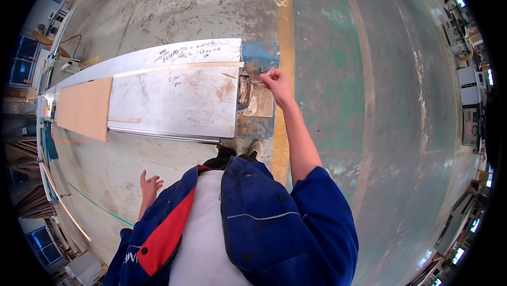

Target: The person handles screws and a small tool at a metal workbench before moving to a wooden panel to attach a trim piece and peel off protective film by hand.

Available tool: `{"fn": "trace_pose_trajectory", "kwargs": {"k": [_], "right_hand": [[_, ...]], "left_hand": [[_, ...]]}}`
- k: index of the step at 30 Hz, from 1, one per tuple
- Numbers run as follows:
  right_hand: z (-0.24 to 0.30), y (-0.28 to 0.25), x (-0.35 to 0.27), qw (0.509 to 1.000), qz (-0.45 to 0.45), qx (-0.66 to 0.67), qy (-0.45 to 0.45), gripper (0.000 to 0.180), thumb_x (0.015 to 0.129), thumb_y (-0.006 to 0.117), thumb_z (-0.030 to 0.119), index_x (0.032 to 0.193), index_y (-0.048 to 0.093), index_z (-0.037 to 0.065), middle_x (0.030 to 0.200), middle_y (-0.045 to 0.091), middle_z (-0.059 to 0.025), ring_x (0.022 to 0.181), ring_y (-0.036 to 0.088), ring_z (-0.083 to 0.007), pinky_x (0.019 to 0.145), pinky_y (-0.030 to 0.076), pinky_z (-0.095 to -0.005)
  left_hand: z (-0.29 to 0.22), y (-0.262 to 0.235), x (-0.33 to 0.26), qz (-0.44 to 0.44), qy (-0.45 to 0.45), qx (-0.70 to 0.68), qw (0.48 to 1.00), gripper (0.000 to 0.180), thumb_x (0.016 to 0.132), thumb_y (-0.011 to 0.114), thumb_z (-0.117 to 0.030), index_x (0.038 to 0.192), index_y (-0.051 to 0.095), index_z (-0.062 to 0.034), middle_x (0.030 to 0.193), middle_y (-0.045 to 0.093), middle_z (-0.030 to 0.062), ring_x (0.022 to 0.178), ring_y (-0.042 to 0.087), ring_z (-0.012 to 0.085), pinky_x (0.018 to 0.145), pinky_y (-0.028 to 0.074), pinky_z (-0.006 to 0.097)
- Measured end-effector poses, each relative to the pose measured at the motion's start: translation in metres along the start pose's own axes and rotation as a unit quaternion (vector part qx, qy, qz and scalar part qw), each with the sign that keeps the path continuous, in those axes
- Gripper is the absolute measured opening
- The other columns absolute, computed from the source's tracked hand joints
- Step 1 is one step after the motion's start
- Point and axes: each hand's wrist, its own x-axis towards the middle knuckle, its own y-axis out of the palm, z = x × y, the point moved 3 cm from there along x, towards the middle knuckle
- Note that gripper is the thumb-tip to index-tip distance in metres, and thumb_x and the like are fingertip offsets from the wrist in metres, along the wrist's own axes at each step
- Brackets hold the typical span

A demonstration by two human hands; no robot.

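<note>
My right hand (277,84) reaches forward to the near end of a long metal saw table (174,104), fingers pinched on something small and dark at the table's blue end part (260,56); what it grips is too small to tell. My left hand (150,186) hangs low beside my body, fingers spread, holding nothing. A thin wooden strip (179,67) runs along the table top. A brown board (84,108) lies flat further along the table on the left.
Concrete floor with a yellow line (285,27) and a green painted zone (338,75) stretches ahead. Stacked boards (26,180) and rails stand at the left edge. Machines (467,85) line the right wall. My blue jacket fills the bottom.
</note>
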Motion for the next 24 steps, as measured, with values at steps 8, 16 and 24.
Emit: {"fn": "trace_pose_trajectory", "kwargs": {"k": [8, 16, 24], "right_hand": [[0.094, 0.028, -0.104, 0.927, 0.144, 0.345, 0.038, 0.018, 0.099, 0.074, -0.002, 0.115, 0.067, 0.003, 0.095, 0.076, -0.0088, 0.091, 0.077, -0.0171, 0.079, 0.065, -0.0249], [0.141, 0.041, -0.172, 0.955, 0.168, 0.243, -0.039, 0.016, 0.097, 0.076, -0.001, 0.113, 0.072, -0.001, 0.097, 0.078, -0.0092, 0.09, 0.076, -0.013, 0.079, 0.061, -0.0267], [0.151, 0.05, -0.209, 0.97, 0.145, 0.181, -0.069, 0.013, 0.094, 0.078, -0.002, 0.106, 0.074, -0.004, 0.097, 0.079, -0.0102, 0.085, 0.075, -0.0125, 0.075, 0.061, -0.026]], "left_hand": [[-0.165, 0.13, -0.04, 0.159, 0.186, 0.048, 0.968, 0.058, 0.102, 0.07, -0.014, 0.155, 0.05, -0.0023, 0.117, 0.074, 0.0185, 0.095, 0.077, 0.024, 0.086, 0.063, 0.034], [-0.32, 0.275, -0.205, 0.397, 0.384, 0.009, 0.834, 0.057, 0.098, 0.072, 0.003, 0.152, 0.055, -0.0035, 0.125, 0.068, 0.0142, 0.104, 0.074, 0.0183, 0.088, 0.06, 0.031], [-0.314, 0.289, -0.231, 0.401, 0.41, -0.028, 0.819, 0.058, 0.096, 0.074, 0.007, 0.15, 0.056, -0.003, 0.107, 0.066, 0.0069, 0.095, 0.074, 0.0136, 0.082, 0.061, 0.027]]}}
